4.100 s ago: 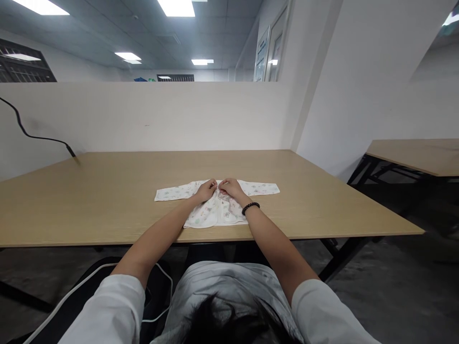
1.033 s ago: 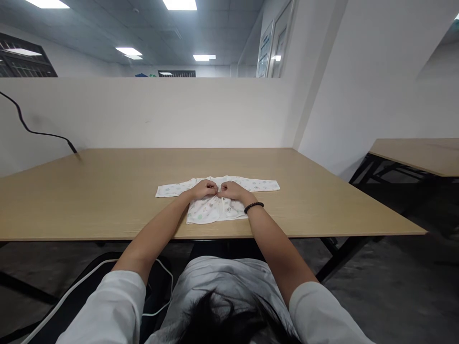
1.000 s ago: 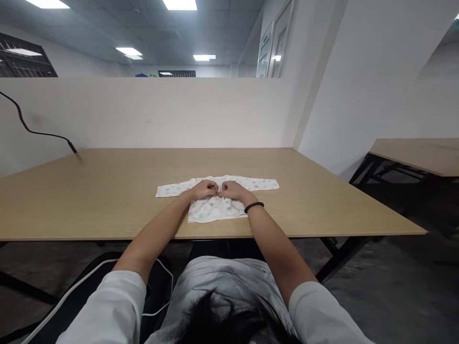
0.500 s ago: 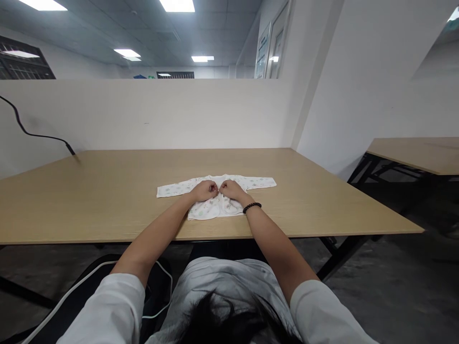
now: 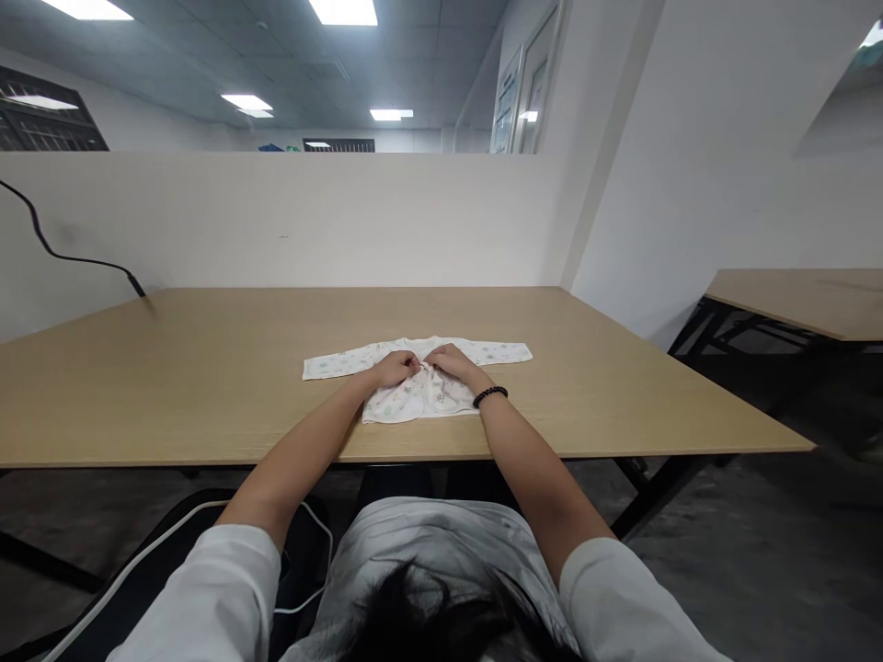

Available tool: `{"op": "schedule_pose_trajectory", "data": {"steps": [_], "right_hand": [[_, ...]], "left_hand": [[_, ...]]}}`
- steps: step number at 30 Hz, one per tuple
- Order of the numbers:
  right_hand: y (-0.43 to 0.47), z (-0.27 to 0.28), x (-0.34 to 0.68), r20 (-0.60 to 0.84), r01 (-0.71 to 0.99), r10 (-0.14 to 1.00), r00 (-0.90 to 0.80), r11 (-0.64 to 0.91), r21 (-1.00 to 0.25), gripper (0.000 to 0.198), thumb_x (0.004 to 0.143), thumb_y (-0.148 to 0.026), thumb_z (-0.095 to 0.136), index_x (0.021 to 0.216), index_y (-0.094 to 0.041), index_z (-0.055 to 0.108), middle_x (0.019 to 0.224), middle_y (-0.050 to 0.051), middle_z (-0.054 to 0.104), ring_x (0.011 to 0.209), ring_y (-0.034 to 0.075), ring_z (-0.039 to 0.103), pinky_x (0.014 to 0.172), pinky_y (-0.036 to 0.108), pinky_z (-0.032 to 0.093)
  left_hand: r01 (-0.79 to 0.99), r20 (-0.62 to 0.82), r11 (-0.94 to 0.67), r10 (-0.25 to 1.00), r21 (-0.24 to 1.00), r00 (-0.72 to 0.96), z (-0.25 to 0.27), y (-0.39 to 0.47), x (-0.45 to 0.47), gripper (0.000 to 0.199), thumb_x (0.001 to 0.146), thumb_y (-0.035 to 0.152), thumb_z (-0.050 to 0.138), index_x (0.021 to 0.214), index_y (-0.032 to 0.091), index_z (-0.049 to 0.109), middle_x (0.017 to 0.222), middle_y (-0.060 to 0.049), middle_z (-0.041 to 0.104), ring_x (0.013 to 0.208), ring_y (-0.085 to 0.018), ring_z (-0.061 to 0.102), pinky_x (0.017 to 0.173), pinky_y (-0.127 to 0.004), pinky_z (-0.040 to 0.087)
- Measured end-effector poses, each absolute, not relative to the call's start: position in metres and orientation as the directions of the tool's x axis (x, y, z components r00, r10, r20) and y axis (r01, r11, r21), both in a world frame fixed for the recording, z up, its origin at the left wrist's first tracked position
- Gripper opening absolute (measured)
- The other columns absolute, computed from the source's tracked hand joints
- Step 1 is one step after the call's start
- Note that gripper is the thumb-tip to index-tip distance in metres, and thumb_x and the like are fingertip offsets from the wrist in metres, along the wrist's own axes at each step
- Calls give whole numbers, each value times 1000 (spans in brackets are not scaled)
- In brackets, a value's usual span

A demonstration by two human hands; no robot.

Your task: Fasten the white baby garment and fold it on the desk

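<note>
A small white baby shirt [image 5: 393, 403] with a scattered print lies on the wooden table, both sleeves spread out sideways and its hem toward me. My left hand [image 5: 396, 368] is closed in a pinch on the cloth at the middle of the front opening. Just beside it, my right hand [image 5: 450, 360] pinches the other side of the front, with a dark beaded bracelet [image 5: 490, 396] on that wrist. Between the fingertips the fabric is bunched up a little. Any fastener there is too small to make out.
The table [image 5: 207, 405] reaches back to a low white partition [image 5: 331, 221]. A black cable [image 5: 89, 264] comes down at the left rear. Another table [image 5: 814, 299] stands off to the right. A white cord [image 5: 138, 561] hangs beside me at lower left.
My right hand has shifted slightly, its wrist moving a little to the right. The fingers of both hands have changed position slightly at the front opening, where the cloth is still pinched.
</note>
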State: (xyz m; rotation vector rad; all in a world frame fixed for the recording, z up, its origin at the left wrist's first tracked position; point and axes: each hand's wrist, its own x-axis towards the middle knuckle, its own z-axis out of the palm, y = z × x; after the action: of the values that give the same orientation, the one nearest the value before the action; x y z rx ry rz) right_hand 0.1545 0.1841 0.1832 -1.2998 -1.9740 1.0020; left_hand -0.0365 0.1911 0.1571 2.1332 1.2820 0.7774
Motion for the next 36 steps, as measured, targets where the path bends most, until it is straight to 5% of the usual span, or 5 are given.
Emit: {"op": "schedule_pose_trajectory", "data": {"steps": [9, 18, 26, 36], "right_hand": [[193, 172, 153, 71, 500, 924, -377, 268, -824, 11, 66, -26, 66, 66, -15, 67, 51, -6, 49, 53, 10, 42, 51, 23, 28], [198, 165, 149, 56, 526, 930, -363, 254, -812, 11, 66, -21, 70, 73, -13, 73, 59, -2, 62, 58, 11, 50, 55, 21, 34], [192, 171, 146, 38, 610, 937, -348, 257, -750, 18, 70, -21, 58, 54, -16, 51, 48, -7, 37, 51, 9, 33, 50, 23, 23], [183, 181, 143, -9, 594, 949, -316, 191, -781, 24, 72, -20, 52, 55, -21, 36, 50, -8, 27, 49, 8, 25, 48, 25, 17]], "left_hand": [[626, 220, -437, 892, 646, 396, 163, 187, -37, 16, 69, 35, 59, 65, 20, 61, 63, 0, 60, 63, -17, 54, 59, -26, 40], [637, 189, -397, 909, 661, 371, 165, 187, -38, 23, 71, 39, 58, 59, 19, 60, 56, 1, 55, 57, -15, 48, 55, -27, 35], [565, 167, -432, 873, 703, 459, 164, 191, -43, 18, 69, 36, 58, 63, 20, 57, 60, 2, 54, 59, -14, 47, 56, -26, 36], [516, 155, -392, 883, 762, 443, 161, 192, -44, 20, 66, 36, 63, 72, 18, 61, 69, 0, 61, 66, -16, 53, 61, -26, 41]]}}
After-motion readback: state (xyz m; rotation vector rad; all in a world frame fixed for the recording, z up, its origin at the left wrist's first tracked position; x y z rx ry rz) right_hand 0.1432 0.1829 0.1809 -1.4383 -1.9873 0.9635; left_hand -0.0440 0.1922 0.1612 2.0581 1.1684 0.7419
